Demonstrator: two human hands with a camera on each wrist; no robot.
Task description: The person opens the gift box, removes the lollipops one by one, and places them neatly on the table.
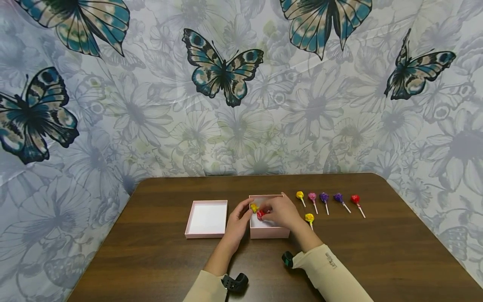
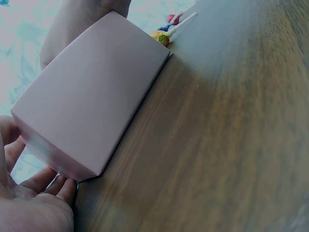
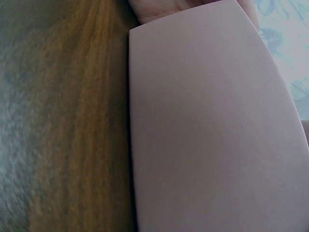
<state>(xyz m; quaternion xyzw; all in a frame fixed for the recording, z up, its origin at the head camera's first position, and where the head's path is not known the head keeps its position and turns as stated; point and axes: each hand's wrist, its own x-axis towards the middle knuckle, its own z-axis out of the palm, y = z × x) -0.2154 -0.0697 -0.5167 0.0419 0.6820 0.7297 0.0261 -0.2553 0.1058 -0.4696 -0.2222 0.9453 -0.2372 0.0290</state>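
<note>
Hands meet over a small pink box (image 1: 268, 231) near the middle of the desk (image 1: 158, 260). The left hand (image 1: 238, 220) cups the box's left wall, fingers relaxed. The right hand (image 1: 281, 212) pinches a red lollipop (image 1: 260, 214) inside the box, beside a yellow lollipop (image 1: 254, 207). The pink lid (image 1: 207, 218) lies just left; six more lollipops (image 1: 326, 203) lie toward the right edge.
</note>
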